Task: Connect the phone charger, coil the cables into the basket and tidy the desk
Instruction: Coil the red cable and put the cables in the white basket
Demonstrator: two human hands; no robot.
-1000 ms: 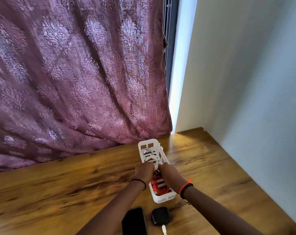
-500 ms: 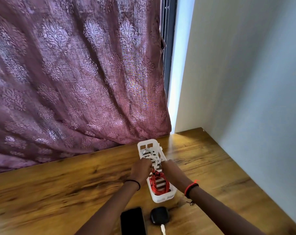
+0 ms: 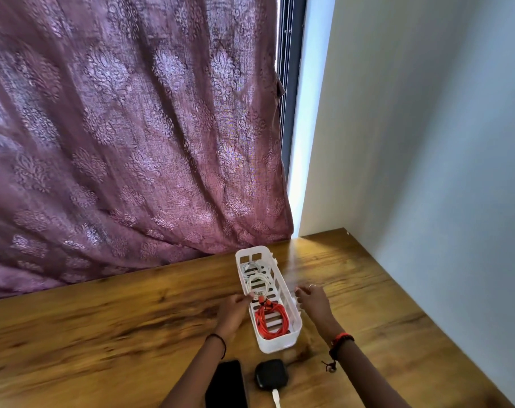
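A white slotted basket [image 3: 280,341] lies on the wooden desk [image 3: 103,325]. Inside it, a coiled white cable [image 3: 257,282] fills the far half and a coiled red cable [image 3: 271,320] the near half. My left hand [image 3: 234,312] is at the basket's left wall, fingers curled near the rim; what they pinch is unclear. My right hand [image 3: 312,300] hovers just right of the basket with fingers apart, holding nothing. A black phone [image 3: 227,384] lies face up at the near edge, beside a black charger block [image 3: 271,375] with a white plug [image 3: 276,399] in it.
A purple patterned curtain [image 3: 132,142] hangs behind the desk and drapes onto its back edge. A pale wall [image 3: 427,172] bounds the desk on the right.
Both hands have come out of the basket and moved apart to its sides. The two coiled cables now lie uncovered inside.
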